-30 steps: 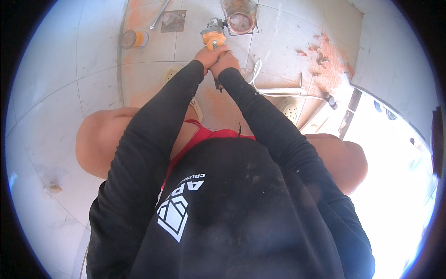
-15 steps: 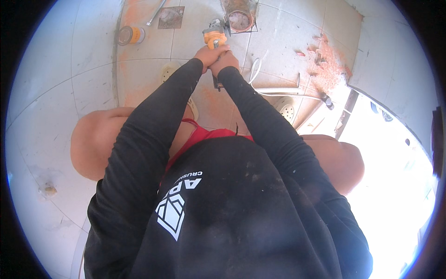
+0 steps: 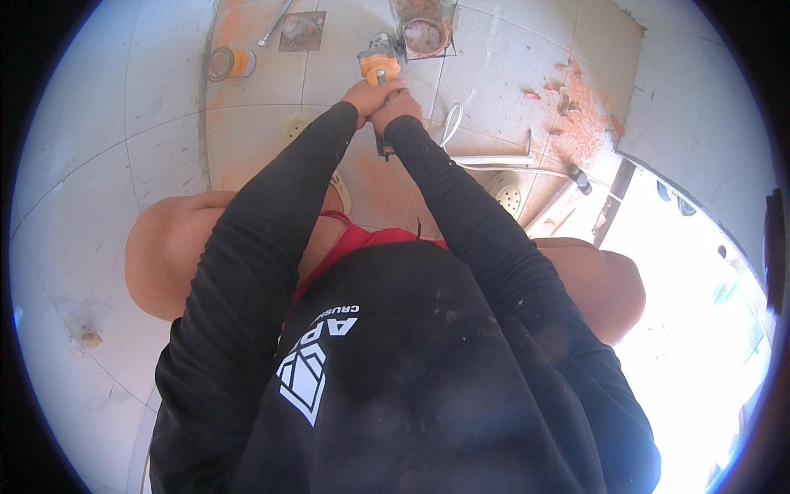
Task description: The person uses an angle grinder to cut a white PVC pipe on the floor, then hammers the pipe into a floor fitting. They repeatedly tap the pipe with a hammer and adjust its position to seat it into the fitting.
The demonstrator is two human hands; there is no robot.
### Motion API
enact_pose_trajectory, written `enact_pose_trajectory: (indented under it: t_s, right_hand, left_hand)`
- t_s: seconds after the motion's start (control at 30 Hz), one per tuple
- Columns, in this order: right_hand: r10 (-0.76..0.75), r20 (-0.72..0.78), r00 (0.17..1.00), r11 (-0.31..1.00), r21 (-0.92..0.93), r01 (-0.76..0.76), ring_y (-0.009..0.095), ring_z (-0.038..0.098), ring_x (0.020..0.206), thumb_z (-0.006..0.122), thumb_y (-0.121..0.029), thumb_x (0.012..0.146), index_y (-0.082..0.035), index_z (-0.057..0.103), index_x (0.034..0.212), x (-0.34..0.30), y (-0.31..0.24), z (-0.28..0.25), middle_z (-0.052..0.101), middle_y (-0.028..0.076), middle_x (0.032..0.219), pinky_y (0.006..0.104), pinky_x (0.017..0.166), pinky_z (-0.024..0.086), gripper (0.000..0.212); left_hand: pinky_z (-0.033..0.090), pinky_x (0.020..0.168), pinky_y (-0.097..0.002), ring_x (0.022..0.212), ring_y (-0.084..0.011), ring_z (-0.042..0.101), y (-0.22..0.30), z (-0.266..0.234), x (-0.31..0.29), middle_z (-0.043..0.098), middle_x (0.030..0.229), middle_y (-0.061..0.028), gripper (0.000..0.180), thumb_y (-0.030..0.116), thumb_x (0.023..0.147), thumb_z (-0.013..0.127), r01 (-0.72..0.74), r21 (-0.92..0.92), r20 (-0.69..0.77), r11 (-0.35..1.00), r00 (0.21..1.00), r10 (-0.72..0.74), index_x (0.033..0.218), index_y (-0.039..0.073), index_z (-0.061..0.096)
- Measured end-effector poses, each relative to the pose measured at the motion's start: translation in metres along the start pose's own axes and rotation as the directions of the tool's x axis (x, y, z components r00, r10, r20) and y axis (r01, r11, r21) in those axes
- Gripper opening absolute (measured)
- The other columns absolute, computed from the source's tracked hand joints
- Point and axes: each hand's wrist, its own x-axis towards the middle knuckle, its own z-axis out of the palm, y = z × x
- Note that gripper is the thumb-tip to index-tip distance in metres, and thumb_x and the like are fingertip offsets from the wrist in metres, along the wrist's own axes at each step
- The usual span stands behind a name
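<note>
Both my hands are wrapped round a yellow and grey angle grinder (image 3: 379, 66). My left hand (image 3: 369, 100) closes over its body just behind the yellow part. Overlapping it from the other side, my right hand (image 3: 398, 109) grips the rear of the body, and the tool's dark back end shows below. The grinder's head points away from me, its disc side toward a round drain pipe opening (image 3: 425, 37) at the top. A square outline is cut in the floor tile round that opening. Whether the disc touches the tile I cannot make out.
A yellow-labelled can (image 3: 233, 63) lies left, near a metal rod (image 3: 275, 23) and a square floor recess (image 3: 302, 31). Reddish rubble (image 3: 576, 115) is heaped at the right. A white cable (image 3: 452, 125) loops beside a hex key-like bent rod (image 3: 494, 160). My clogs (image 3: 507, 192) are below.
Almost nothing differs. The grinder and both hands have shifted very slightly to the left in the picture, with the grip unchanged.
</note>
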Motion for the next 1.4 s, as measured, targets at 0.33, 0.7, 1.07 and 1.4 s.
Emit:
enact_pose_trajectory:
  t_s: [0.33,0.7,1.07,1.4]
  right_hand:
    - [-0.007,0.017,1.0,1.0,-0.028,0.008,0.037,0.066,0.12,0.077,-0.035,0.081,0.0,0.06,0.131,0.002,0.001,0.0,0.066,0.023,0.127,0.0458,0.101,0.054,0.063]
    - [-0.041,-0.018,0.999,0.999,0.003,0.041,0.039,0.069,0.112,0.08,-0.041,0.076,0.0,0.062,0.126,0.012,0.012,0.012,0.069,0.023,0.12,0.0453,0.096,0.056,0.067]
    - [0.003,0.013,1.0,1.0,0.01,-0.003,0.037,0.067,0.119,0.079,-0.031,0.079,0.0,0.062,0.128,0.01,0.007,0.008,0.067,0.022,0.126,0.0452,0.1,0.055,0.06]
    - [0.047,0.033,0.998,0.999,0.013,-0.047,0.036,0.066,0.12,0.078,-0.033,0.08,-0.001,0.061,0.13,0.007,0.006,0.006,0.067,0.022,0.127,0.0449,0.101,0.054,0.062]
  left_hand:
    - [0.057,0.085,-0.0363,0.098,-0.0229,0.072,0.001,0.0,0.001,0.072,0.113,-0.0136,0.066,0.046,0.085,0.08,0.027,-0.021,0.015,0.999,1.0,-0.027,0.125,-0.003,0.062]
    - [0.057,0.085,-0.0361,0.097,-0.0225,0.073,0.0,-0.001,0.004,0.072,0.112,-0.0137,0.064,0.045,0.086,0.08,0.024,-0.01,0.01,1.0,1.0,-0.024,0.125,-0.003,0.062]
    - [0.057,0.085,-0.0355,0.097,-0.0223,0.073,-0.003,-0.002,0.007,0.073,0.112,-0.0134,0.064,0.045,0.087,0.079,0.042,-0.006,0.009,0.999,0.999,-0.042,0.126,-0.003,0.062]
    - [0.058,0.086,-0.0357,0.097,-0.0232,0.073,-0.006,-0.001,0.008,0.072,0.113,-0.0149,0.067,0.046,0.087,0.079,0.034,-0.032,0.029,0.999,0.999,-0.033,0.125,-0.006,0.061]
